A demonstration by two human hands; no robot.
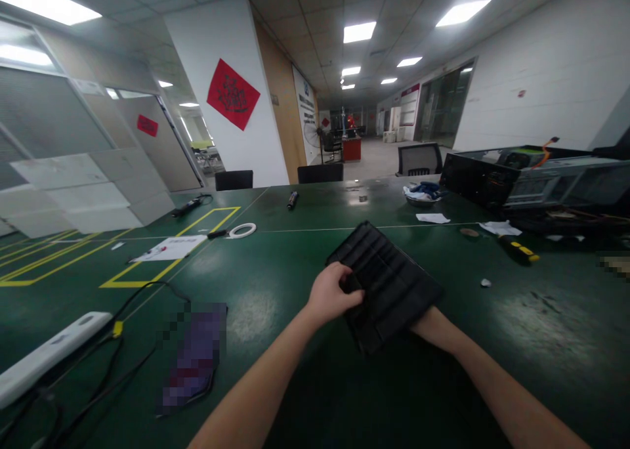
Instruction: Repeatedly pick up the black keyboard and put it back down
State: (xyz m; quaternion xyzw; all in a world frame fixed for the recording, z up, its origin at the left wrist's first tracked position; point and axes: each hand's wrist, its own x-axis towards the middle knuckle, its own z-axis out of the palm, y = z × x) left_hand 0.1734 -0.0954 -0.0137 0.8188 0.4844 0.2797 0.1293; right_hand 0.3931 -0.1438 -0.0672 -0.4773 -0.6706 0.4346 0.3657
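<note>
A flat black panel with a ribbed, strip-like face point(386, 281) is held tilted above the green table in front of me. I cannot tell what kind of thing it is. My left hand point(335, 295) is closed on its left side, thumb and fingers bent together over the ribbed face. My right hand point(433, 329) holds the panel's lower right corner from beneath, and the panel hides most of its fingers.
The green table point(275, 265) carries a white power strip point(54, 354) with black cables, a blurred-out phone-shaped item point(197, 357), a white ring point(242, 230), a paper sheet point(170, 247) and a dark cylinder point(293, 200). To the right are a computer case point(531, 180), a bowl point(422, 199) and a yellow-black tool point(519, 249).
</note>
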